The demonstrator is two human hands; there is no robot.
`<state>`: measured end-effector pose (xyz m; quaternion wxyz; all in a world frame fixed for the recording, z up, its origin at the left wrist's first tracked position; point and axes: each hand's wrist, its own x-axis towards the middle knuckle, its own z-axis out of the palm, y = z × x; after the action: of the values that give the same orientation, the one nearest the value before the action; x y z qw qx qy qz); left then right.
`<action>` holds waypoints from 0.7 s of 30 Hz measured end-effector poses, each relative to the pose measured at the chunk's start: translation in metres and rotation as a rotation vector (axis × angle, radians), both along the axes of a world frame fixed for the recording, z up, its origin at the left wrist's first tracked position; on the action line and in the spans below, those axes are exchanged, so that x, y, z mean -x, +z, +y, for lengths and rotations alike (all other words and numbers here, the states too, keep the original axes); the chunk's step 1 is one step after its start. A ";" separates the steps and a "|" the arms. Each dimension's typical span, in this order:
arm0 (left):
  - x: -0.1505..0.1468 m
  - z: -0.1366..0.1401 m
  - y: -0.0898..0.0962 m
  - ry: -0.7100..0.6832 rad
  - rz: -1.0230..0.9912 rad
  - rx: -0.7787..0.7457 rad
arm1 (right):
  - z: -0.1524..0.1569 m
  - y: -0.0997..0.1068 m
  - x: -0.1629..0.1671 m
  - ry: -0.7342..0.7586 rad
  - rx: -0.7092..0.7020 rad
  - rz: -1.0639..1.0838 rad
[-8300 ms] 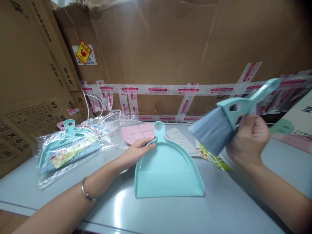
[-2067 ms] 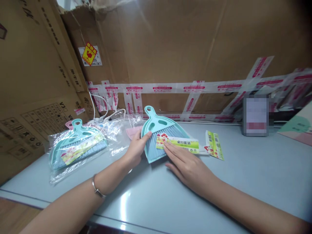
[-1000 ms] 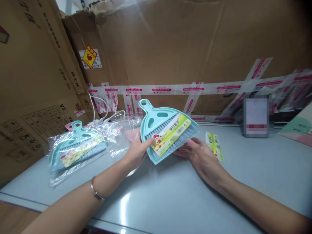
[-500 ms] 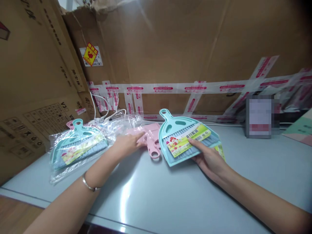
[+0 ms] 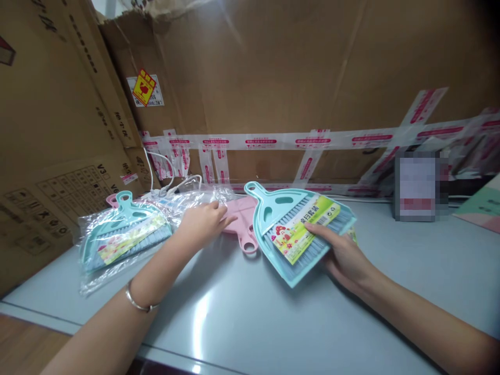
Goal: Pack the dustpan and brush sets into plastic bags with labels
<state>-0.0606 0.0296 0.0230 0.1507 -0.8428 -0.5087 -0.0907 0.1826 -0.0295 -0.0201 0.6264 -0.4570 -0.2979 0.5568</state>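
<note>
My right hand [image 5: 346, 258] grips a teal dustpan [image 5: 269, 219] by its wide lip, thumb on top and fingers underneath. A matching brush with grey-blue bristles [image 5: 297, 221] lies in the pan, behind a printed card label [image 5: 307, 226]. My left hand [image 5: 205, 224] has its fingers apart and holds nothing; it hovers beside a pink dustpan [image 5: 244, 208]. The pink handle, with its round hole, points toward me, and the teal pan partly covers it. Left of my left hand rests another teal dustpan set [image 5: 125, 229] inside a clear plastic bag [image 5: 88, 278].
A large taped cardboard box [image 5: 273, 78] stands along the back, and another box [image 5: 58, 130] on the left. White cables [image 5: 172, 172] lie behind the bags. A blurred upright thing [image 5: 416, 187] stands at right on the grey table [image 5: 390, 271].
My left hand has drawn back from the pink dustpan, its fingers lifted off. The teal dustpan in my right hand has turned and come slightly lower and nearer.
</note>
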 end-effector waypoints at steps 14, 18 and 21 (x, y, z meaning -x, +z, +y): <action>-0.008 -0.006 -0.005 -0.449 0.151 -0.137 | 0.007 0.001 -0.014 0.073 0.208 -0.115; -0.009 -0.010 -0.003 -0.471 0.071 -0.126 | 0.007 0.001 -0.016 0.102 0.211 -0.052; -0.010 -0.015 0.000 -0.513 -0.015 -0.080 | 0.006 0.005 -0.015 0.121 0.281 -0.003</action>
<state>-0.0509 0.0149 0.0228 0.1523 -0.9369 -0.2752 -0.1524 0.1972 -0.0231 -0.0151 0.5212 -0.5221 -0.2450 0.6290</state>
